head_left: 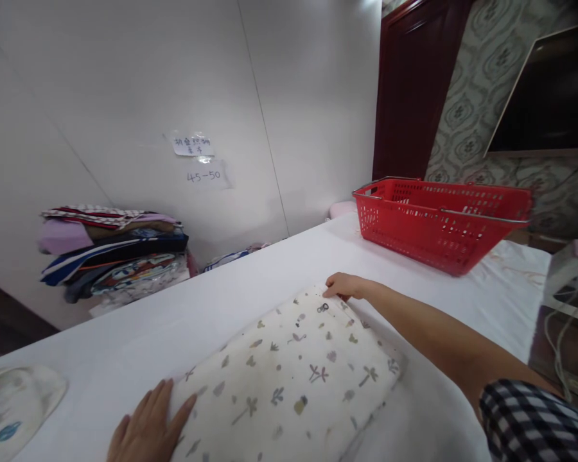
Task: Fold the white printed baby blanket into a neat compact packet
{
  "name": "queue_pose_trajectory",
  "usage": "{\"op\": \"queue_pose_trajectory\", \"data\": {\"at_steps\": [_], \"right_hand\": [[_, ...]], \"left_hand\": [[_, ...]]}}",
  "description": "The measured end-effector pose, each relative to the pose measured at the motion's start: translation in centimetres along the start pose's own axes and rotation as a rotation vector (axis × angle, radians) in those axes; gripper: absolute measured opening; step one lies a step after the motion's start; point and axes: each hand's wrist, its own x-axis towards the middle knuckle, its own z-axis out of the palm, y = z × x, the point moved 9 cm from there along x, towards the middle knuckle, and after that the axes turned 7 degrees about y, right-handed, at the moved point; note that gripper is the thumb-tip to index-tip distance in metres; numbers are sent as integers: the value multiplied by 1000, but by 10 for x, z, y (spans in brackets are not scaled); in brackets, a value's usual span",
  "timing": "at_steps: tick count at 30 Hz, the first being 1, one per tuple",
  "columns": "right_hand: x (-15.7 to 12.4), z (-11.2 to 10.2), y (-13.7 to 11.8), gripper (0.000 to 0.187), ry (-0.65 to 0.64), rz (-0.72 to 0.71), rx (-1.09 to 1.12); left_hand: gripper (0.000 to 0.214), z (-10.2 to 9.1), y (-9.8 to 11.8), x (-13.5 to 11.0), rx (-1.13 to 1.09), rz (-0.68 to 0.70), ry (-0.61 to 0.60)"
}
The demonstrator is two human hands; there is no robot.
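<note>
A white cloth (pixel 289 372) printed with small palm trees and leaves lies folded in front of me on the white table. My right hand (pixel 343 286) pinches its far right corner, fingers closed on the edge. At the near left edge of the cloth lies my left hand (pixel 149 423), fingers stretched out, the thumb resting on the fabric. The near edge of the cloth runs out of the picture at the bottom.
A red plastic basket (pixel 414 231) with metal handles stands at the table's far right. A pale cap-like item (pixel 19 407) lies at the left edge. Folded clothes (pixel 120 250) are stacked beyond the table by the white wall (pixel 270 96), which bears paper notes.
</note>
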Motion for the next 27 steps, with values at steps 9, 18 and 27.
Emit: {"op": "queue_pose_trajectory", "data": {"at_steps": [9, 18, 27], "right_hand": [[-3, 7, 0, 21, -81, -10, 259], [21, -4, 4, 9, 166, -12, -110], [40, 1, -6, 7, 208, 4, -91]], "left_hand": [[53, -7, 4, 0, 15, -15, -32], [55, 1, 1, -1, -17, -6, -23], [53, -4, 2, 0, -13, -27, -24]]}}
